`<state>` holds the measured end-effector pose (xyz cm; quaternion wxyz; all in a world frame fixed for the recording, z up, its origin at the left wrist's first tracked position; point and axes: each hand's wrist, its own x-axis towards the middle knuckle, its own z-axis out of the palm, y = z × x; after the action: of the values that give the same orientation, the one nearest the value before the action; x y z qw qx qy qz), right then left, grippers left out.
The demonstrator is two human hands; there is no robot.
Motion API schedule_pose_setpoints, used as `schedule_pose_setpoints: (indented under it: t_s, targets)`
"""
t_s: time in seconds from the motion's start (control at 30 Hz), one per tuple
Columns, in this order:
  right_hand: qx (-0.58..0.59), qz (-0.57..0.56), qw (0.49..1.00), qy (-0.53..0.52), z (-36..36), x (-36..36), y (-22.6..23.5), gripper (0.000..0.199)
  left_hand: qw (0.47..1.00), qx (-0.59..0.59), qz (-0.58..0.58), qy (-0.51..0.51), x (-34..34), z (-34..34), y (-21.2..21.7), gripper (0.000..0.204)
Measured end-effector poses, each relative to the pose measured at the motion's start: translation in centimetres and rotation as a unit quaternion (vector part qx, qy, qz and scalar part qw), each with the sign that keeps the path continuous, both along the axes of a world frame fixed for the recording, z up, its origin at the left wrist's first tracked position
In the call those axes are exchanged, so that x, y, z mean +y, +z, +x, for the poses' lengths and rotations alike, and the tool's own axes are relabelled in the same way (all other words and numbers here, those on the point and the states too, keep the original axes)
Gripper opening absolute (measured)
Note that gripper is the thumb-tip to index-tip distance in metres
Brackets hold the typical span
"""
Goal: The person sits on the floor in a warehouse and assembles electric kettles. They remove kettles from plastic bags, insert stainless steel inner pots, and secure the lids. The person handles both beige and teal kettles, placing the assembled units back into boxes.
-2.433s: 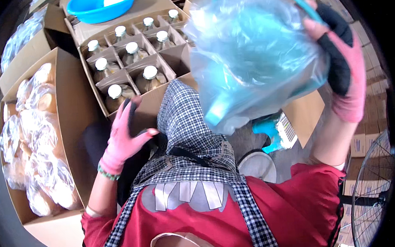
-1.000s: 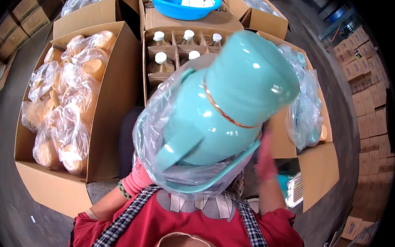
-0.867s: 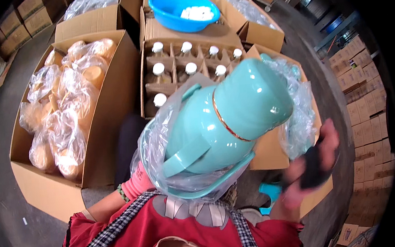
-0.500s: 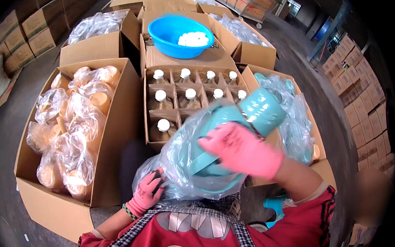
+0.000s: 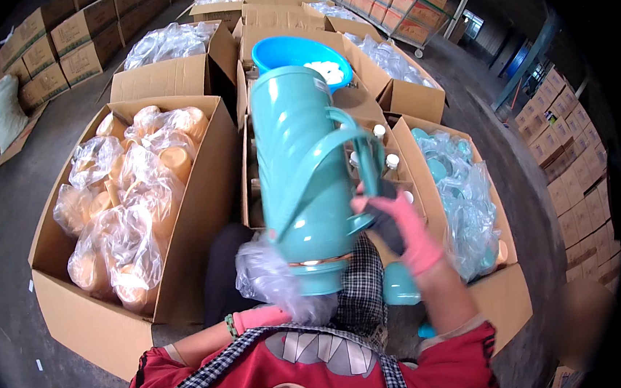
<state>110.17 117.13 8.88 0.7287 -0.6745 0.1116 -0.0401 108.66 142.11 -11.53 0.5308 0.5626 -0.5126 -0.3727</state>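
Note:
A large teal thermos flask casing is held up before my chest, its wide end up and its narrow, copper-banded end down. My right hand, in a pink glove with a dark palm, grips its looped handle. My left hand, also pink-gloved, is low by a crumpled clear plastic bag; its fingers are hidden behind the bag. The casing hides much of a divided carton of white-capped bottles. A teal cup-shaped piece is below my right wrist.
An open carton of bagged peach-coloured parts stands at left. The right carton holds bagged teal parts. Beyond the casing, a blue basin contains white pieces. Stacked boxes line the far left, and more the right.
The teal casing has come out of the clear bag and been raised upright. My right hand has lifted with it; the bag has collapsed low by my left hand. The view has shifted slightly.

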Motion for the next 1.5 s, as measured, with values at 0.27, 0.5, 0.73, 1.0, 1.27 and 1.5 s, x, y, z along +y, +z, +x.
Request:
schedule_pose_setpoints:
  t_s: [0.27, 0.5, 0.73, 1.0, 1.27, 1.5]
  targets:
    - [0.037, 0.037, 0.994, -0.094, -6.5, 3.1, -12.6, 0.035, 0.966, -0.035, 0.229, 0.116, 7.5, 1.8, 7.3, 0.033]
    - [-0.072, -0.322, 0.942, 0.065, -6.8, 6.9, -11.1, 0.049, 0.703, -0.538, 0.086, 0.458, 2.8, 6.1, 16.7, 0.066]
    - [-0.208, -0.191, 0.951, 0.127, -8.3, 3.8, -10.5, 0.054, 0.763, -0.618, 0.102, 0.161, -2.6, 9.9, 17.4, 0.038]
    - [0.257, -0.246, 0.856, -0.374, -16.7, -16.9, -31.8, 0.042, 0.720, -0.616, 0.021, 0.319, -2.5, 9.8, 13.1, 0.035]
    - [0.525, -0.045, 0.842, -0.115, -16.3, -7.6, -48.0, 0.086, 0.717, -0.650, 0.065, 0.244, -2.4, 10.5, 13.4, 0.052]
    - [0.659, -0.046, 0.739, -0.130, -15.8, -6.0, -47.4, 0.094, 0.739, -0.627, 0.097, 0.228, -3.0, 10.2, 13.5, 0.051]
